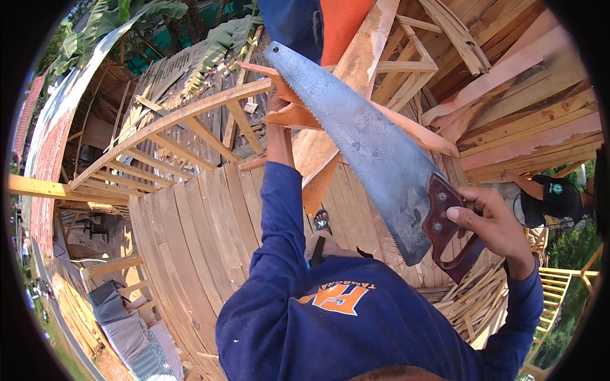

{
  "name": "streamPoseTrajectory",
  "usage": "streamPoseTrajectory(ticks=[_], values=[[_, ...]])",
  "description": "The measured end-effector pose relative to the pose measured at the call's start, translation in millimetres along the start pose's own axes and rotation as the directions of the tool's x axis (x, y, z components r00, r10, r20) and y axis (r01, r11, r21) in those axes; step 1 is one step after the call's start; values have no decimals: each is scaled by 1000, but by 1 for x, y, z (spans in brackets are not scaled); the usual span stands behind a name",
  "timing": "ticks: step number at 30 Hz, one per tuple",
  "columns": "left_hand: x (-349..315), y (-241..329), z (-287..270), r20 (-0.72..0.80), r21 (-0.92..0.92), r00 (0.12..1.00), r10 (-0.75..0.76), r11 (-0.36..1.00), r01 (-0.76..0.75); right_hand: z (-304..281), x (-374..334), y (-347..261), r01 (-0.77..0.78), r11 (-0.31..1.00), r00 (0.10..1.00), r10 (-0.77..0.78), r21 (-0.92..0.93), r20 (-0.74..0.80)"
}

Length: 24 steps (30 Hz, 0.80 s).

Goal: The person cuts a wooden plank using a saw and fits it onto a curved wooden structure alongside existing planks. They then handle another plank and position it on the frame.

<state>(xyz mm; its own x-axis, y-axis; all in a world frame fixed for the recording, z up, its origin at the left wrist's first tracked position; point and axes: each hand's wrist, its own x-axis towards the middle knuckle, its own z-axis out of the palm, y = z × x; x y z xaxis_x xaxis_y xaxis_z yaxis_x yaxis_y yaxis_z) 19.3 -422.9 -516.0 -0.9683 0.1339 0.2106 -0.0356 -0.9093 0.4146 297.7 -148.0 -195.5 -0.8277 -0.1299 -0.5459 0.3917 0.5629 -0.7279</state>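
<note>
My right hand (486,219) is closed round the dark red-brown wooden handle (445,222) of a handsaw. Its broad grey blade (356,136) slants up and left to a tip with a small hole, teeth along the left edge. My left arm reaches forward; my left hand (277,98) is at the ragged, forked end of a reddish wooden board (292,116), its fingers mostly hidden. The board runs behind the blade and shows again on its right side (416,130). A wider pale board (365,47) slants up behind the saw.
A curved wooden railing (171,130) bounds the plank floor (197,222) on the left. A person (553,197) in dark clothes is at the right. Stacked boards (540,120) stand at the upper right, thin wood strips (470,311) lie behind my right arm. Someone in blue and orange (292,28) is ahead.
</note>
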Motion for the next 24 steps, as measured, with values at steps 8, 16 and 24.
streamPoseTrajectory(ticks=[8,16,24], values=[[-35,2,1,5,31,996,-86,996,86,59,-19,27,110,992,992,-114,-65,-60],[-59,15,12,61,46,980,-190,981,188,111,-33,36,157,976,971,-181,-152,-156],[-5,33,15,-14,70,944,-329,942,329,126,-8,9,269,939,910,-320,-213,-264]])
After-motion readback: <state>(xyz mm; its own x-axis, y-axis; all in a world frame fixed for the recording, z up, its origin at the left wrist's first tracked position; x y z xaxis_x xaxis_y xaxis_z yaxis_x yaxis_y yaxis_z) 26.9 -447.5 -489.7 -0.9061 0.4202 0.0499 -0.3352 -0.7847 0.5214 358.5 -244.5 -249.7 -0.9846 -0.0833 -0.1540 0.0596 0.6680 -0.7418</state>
